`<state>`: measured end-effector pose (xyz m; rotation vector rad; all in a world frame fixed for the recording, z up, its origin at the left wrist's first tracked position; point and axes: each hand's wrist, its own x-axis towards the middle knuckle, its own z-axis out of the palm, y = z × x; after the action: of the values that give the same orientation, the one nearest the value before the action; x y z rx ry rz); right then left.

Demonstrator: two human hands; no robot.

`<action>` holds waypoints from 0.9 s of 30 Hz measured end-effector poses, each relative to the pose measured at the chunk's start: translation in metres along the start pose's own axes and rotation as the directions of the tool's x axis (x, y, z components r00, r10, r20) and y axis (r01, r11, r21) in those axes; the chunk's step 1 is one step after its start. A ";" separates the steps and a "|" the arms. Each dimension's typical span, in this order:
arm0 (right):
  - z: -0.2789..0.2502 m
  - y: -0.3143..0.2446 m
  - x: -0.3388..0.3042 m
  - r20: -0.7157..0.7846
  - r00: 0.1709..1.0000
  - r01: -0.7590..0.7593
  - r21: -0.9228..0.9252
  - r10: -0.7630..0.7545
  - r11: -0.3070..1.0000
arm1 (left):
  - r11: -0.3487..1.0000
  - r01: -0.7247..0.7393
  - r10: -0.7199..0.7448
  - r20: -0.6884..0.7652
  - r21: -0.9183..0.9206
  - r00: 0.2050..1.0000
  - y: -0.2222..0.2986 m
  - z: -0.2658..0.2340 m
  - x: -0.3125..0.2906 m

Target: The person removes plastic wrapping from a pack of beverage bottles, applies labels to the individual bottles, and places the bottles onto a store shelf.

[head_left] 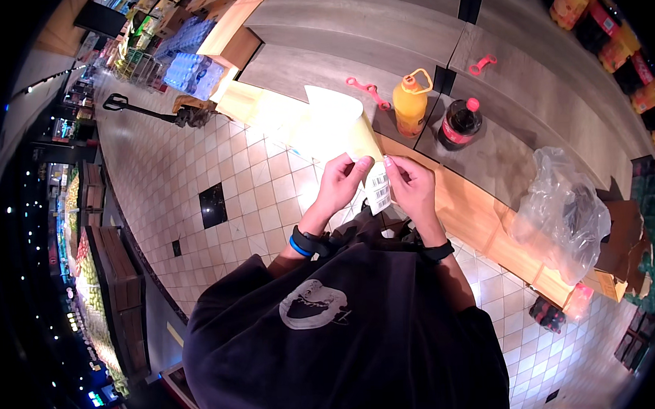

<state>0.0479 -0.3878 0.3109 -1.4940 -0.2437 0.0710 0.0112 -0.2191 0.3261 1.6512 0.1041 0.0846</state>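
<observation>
Between both hands is a long curling sheet of labels [377, 188], white with printed barcodes at its lower end and pale yellow higher up. My left hand [342, 180] pinches its left edge between thumb and fingers. On the opposite edge, the thumb and fingertips of my right hand [412, 187] are pressed together; whether a single label is lifted there is too small to tell. The sheet's upper part bends away over the wooden shelf edge, washed out by bright light. Just beyond the hands stand an orange juice bottle [410, 107] with a yellow carry loop and a dark cola bottle [460, 125] with a red cap.
Red plastic bottle handles [367, 93] lie on the grey stepped shelf [313, 44]. A crumpled clear plastic bag [562, 212] and a torn cardboard box [623, 239] are at the right. Packed bottles [548, 313] sit on the tiled floor. A pallet jack [148, 113] stands far left.
</observation>
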 end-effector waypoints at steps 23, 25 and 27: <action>-0.107 0.136 -0.059 -0.226 0.857 -0.447 0.124 0.464 0.886 | 0.860 0.496 -0.496 -0.437 -0.124 0.750 -0.339 -0.219 0.151; -0.088 0.127 -0.056 -0.228 0.827 -0.498 0.126 0.514 0.858 | 0.765 0.637 -0.635 -0.280 -0.096 0.720 -0.339 -0.188 0.155; -0.068 0.128 -0.054 -0.234 0.836 -0.479 0.128 0.496 0.868 | 0.683 0.726 -0.730 -0.109 -0.078 0.675 -0.327 -0.157 0.164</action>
<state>0.0225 -0.4548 0.1735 -1.4522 0.3591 0.2887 0.1496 -0.0174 0.0120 1.4624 0.8629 -0.4238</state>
